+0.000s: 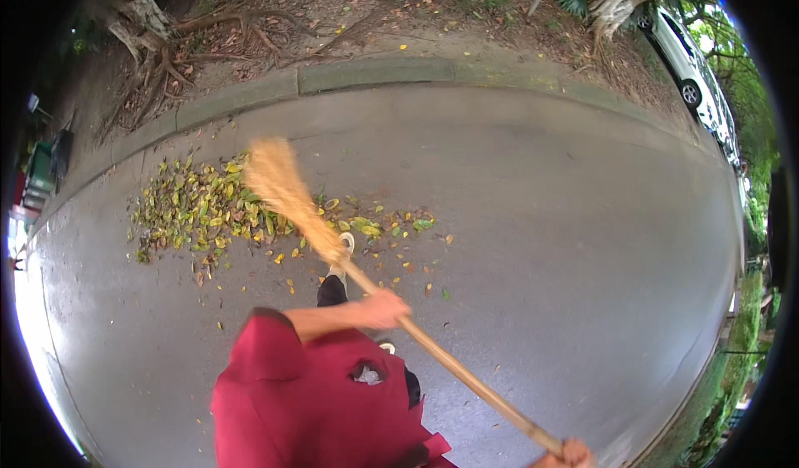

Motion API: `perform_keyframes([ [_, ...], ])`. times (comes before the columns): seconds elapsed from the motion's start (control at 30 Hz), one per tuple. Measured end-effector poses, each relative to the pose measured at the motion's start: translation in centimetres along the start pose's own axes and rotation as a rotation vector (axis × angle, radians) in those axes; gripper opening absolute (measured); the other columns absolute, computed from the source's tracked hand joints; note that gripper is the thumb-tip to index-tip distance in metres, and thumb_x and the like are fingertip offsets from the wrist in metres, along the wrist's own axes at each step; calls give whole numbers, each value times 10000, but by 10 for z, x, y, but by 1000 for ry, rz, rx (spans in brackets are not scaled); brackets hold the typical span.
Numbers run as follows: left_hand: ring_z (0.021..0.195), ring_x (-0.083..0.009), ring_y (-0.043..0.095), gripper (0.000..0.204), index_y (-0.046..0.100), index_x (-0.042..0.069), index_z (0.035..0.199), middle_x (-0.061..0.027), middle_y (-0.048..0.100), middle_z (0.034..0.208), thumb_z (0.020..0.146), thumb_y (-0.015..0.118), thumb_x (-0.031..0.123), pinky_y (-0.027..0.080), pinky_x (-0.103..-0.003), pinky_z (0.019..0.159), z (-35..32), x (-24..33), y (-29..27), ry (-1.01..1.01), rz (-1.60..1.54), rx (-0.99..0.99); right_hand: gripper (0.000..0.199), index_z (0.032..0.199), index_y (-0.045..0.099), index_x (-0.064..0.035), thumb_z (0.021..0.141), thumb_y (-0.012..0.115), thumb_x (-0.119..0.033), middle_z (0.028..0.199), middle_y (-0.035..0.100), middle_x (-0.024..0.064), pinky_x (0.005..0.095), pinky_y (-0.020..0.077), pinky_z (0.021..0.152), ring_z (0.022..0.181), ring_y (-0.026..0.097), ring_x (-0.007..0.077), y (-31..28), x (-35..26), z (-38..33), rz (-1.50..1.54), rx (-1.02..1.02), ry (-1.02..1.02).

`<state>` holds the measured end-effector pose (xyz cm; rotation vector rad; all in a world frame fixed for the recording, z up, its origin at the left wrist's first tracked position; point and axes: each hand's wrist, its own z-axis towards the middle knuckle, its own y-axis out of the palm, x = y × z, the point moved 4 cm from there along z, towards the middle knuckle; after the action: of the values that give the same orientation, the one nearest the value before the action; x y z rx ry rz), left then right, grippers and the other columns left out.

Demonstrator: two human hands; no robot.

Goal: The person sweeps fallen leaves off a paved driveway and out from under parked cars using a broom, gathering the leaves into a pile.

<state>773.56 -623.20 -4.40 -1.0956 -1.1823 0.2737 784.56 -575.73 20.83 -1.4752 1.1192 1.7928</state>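
Note:
My left hand (384, 309) is closed around the middle of a long wooden broom handle (466, 378). At the lower edge my right hand (571, 454) grips the handle's top end. The straw broom head (279, 187) is blurred and sits over a pile of yellow and green fallen leaves (196, 210) on the grey road (541, 218). My red shirt (308, 401) fills the lower middle. One foot in a light shoe (345, 243) shows beside the broom's neck.
A concrete curb (333, 77) runs along the far side of the road, with bare earth and tree roots (166, 44) behind it. A white car (691, 69) is parked at the upper right. Scattered leaves (399, 227) lie right of the pile.

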Motion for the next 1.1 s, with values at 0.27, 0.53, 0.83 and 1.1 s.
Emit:
perform_keyframes([
  [0.27, 686, -310, 584, 105, 522, 108, 694, -67, 544, 608, 753, 603, 138, 421, -464, 686, 134, 290, 132, 646, -425, 89, 319, 589, 407, -171, 859, 536, -283, 483, 315, -52, 248, 276, 363, 382, 325, 117, -241, -265, -84, 57, 218, -655],
  [0.53, 701, -314, 567, 142, 530, 103, 678, -69, 543, 639, 638, 666, 101, 417, -450, 673, 113, 243, 168, 413, -648, 154, 246, 629, 460, -164, 842, 537, -261, 532, 358, -11, 325, 366, 505, 516, 415, 164, -121, -249, -83, -371, 427, -437],
  [0.83, 746, -351, 584, 73, 534, 70, 701, -141, 568, 700, 666, 596, 76, 419, -467, 690, -133, -43, 44, -208, -158, 218, 354, 591, 346, -180, 910, 496, -139, 465, 300, -77, 202, 203, 324, 371, 247, 50, 67, -3, -112, 124, -480, 5],
  [1.1, 667, -332, 554, 121, 507, 74, 670, -121, 548, 664, 593, 599, 57, 387, -451, 610, -115, 59, -22, 24, -90, 188, 273, 665, 369, -151, 880, 537, -165, 517, 298, -64, 225, 221, 376, 410, 235, 57, -73, -101, -114, 347, -270, 13],
])
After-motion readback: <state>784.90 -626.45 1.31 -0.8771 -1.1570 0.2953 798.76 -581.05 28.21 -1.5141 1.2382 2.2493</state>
